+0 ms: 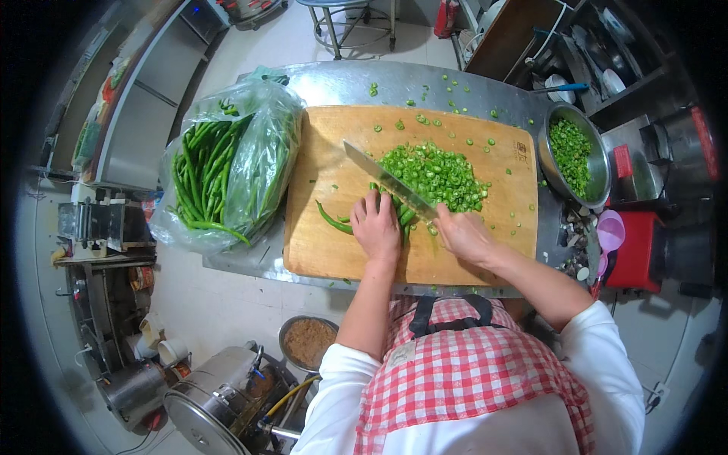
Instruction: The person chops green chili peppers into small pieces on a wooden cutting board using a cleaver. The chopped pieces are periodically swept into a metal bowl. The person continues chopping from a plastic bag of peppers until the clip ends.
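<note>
My right hand (pixel 463 233) grips a kitchen knife (pixel 387 179), its broad blade slanting up and left across the wooden cutting board (pixel 335 153). Under the fingers of my left hand (pixel 376 226), several long green chili peppers (pixel 333 220) are pressed against the board beside the blade. The knife's edge is partly hidden by the peppers and fingers. Just beyond the blade lies a heap of sliced green chili (pixel 435 173), with loose rings scattered around it. Left of the board, a clear plastic bag (pixel 267 142) holds many whole green chilies (pixel 207 170).
The board rests on a steel table (pixel 341 79). At its right end stands a metal bowl (pixel 549 165) of chopped chili, near a pink ladle (pixel 611 233) and a red box (pixel 634 250). A bowl of brown food (pixel 310 341) and a large steel pot (pixel 210 387) are at lower left.
</note>
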A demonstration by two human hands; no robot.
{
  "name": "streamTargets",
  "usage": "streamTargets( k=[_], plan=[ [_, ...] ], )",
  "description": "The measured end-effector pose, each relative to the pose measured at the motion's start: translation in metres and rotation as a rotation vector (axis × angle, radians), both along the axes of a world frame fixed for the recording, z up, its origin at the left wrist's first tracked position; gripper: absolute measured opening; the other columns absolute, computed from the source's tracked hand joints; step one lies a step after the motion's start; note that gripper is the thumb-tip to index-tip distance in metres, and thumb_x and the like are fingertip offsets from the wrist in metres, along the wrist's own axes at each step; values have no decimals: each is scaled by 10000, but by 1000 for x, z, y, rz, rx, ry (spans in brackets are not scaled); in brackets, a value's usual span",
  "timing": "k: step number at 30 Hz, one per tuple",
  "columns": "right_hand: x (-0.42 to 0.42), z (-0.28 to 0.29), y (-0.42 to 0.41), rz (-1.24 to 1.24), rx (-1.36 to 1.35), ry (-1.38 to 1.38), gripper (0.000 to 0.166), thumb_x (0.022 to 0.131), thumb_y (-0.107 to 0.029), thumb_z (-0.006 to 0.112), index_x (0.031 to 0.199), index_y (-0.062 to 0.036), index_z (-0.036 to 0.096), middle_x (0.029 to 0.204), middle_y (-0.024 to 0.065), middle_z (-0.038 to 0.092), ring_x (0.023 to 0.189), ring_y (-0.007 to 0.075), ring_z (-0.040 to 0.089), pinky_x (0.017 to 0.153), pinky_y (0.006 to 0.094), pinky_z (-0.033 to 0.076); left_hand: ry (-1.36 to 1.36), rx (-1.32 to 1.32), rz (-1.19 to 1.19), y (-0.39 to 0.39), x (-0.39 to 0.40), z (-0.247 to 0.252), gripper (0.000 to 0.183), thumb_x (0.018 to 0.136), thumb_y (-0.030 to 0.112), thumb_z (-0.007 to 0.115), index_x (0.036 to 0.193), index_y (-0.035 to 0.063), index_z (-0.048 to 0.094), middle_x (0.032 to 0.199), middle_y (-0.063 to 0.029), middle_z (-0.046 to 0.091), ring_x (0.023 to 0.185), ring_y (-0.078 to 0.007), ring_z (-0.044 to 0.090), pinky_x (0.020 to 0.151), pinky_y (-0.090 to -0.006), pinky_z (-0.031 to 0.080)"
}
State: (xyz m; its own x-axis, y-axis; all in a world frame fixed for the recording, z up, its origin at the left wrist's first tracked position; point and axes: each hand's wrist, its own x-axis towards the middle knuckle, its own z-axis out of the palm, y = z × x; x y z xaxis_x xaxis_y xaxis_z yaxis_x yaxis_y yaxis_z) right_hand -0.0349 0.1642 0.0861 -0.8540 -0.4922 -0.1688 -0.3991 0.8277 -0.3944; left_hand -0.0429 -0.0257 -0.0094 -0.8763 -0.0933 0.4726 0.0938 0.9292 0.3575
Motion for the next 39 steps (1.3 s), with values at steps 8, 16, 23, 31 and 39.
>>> streamTargets(
  k=[8, 16, 23, 31, 39],
  plan=[
    [0, 22, -4, 85, 98, -30, 218, 825, -17, 551, 1016, 71, 491, 611, 247, 625, 579, 422, 663, 517, 509, 515, 36, 96, -45, 2, -10, 9, 194, 863, 101, 655, 1053, 68, 628, 1105, -91, 640, 1066, -306, 589, 911, -431, 483],
    [-4, 49, 1, 114, 125, -95, 268, 822, -20, 569, 1044, 107, 491, 629, 253, 630, 605, 416, 671, 532, 508, 517, 33, 87, -7, 1, -7, 2, 190, 831, 79, 656, 1013, 60, 604, 1074, -107, 622, 1014, -320, 583, 885, -427, 490],
    [-16, -2, 2, 43, -25, 21, 228, 834, -58, 598, 997, 56, 489, 620, 246, 621, 603, 422, 661, 518, 498, 507, 33, 85, -37, 1, -6, 5, 219, 811, 87, 670, 1011, 55, 587, 1080, -110, 610, 1028, -331, 568, 900, -435, 480],
    [-20, -6, -12, 83, -62, -9, 188, 831, -21, 559, 983, 58, 480, 623, 261, 616, 605, 442, 651, 535, 542, 494, 2, 93, -5, 2, -9, 0, 223, 794, 71, 671, 984, 26, 565, 1080, -156, 587, 1018, -357, 550, 899, -460, 474],
    [-6, 39, -9, 79, 64, -136, 162, 849, -10, 536, 981, 69, 484, 628, 265, 620, 610, 454, 655, 536, 532, 507, -57, 79, 28, 3, -7, -1, 219, 795, 63, 656, 981, 13, 552, 1063, -185, 563, 1017, -375, 531, 908, -467, 463]
  ],
)
